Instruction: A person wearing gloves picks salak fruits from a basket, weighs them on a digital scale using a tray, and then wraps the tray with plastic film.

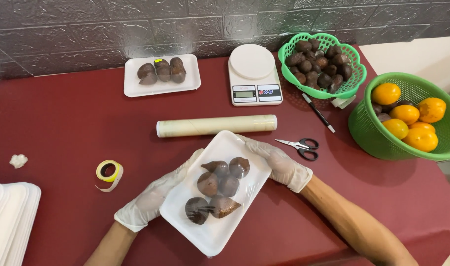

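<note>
Wrapping step in hand, by look – white foam tray of brown fruits, film-covered, above red table; left hand, right hand gloved, curled around tray edges; next move likely needs film tucked under

You have a white foam tray tilted diagonally above the near middle of the dark red table, one corner toward the far edge and one toward you. Clear film covers it. Under the film sit six brown, scaly snake fruits, pointed at one end, clustered in loose pairs along the tray's middle, touching one another.
</note>
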